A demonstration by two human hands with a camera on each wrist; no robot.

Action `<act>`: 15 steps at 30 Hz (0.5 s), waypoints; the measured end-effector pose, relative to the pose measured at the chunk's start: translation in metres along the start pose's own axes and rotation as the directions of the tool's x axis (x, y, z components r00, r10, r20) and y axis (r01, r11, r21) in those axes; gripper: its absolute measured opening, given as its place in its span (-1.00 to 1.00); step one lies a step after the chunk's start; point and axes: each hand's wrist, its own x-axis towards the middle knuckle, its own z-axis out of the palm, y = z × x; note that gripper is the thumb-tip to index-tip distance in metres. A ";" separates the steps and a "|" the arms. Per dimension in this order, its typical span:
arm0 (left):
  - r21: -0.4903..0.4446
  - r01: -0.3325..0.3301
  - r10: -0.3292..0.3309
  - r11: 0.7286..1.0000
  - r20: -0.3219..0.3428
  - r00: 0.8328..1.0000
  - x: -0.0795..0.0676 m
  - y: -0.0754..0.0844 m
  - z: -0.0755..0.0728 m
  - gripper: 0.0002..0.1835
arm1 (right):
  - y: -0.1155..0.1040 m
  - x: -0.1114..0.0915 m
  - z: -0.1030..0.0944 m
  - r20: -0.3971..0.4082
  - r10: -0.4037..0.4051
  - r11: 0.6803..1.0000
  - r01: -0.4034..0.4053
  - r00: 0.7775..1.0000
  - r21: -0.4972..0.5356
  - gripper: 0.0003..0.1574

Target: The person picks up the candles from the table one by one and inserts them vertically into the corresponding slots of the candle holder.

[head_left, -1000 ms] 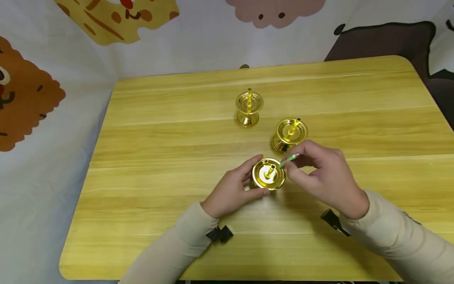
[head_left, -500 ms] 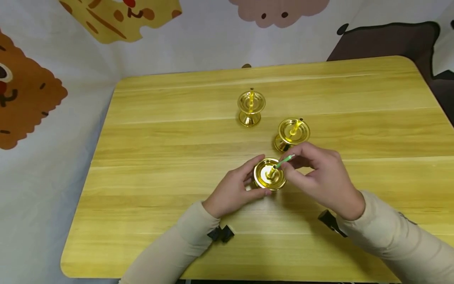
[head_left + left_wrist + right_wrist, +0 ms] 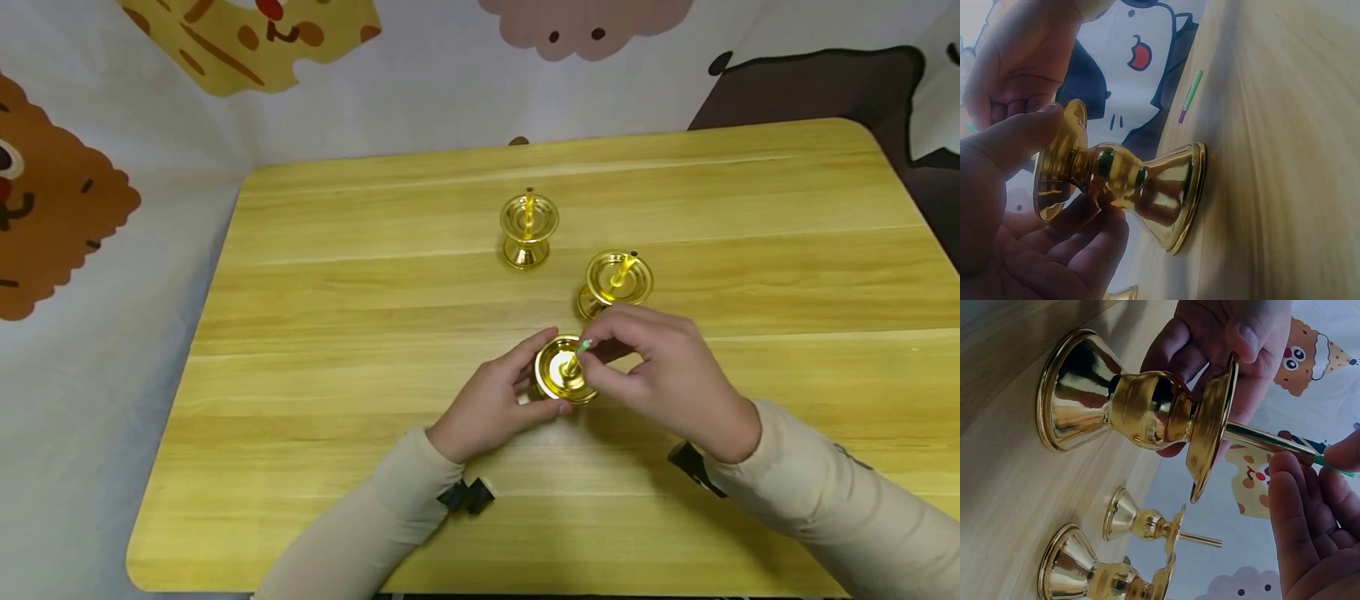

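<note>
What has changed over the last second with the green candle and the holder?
The right hand has pushed the green candle down and left into the near holder's tube, so only its tip shows. The left hand still grips that holder; the two far holders have not moved.

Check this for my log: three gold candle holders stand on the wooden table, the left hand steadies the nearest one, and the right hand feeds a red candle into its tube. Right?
One detail is off: the candle is green, not red, as the head view shows. The rest stands: three gold holders on the table, the left hand steadying the nearest holder, the right hand feeding the candle in.
</note>
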 end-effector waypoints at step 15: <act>-0.008 0.005 -0.005 1.000 0.001 1.000 -0.001 0.000 0.001 -0.10 | 0.003 -0.001 0.000 0.063 0.027 0.999 -0.025 0.998 -0.039 -0.78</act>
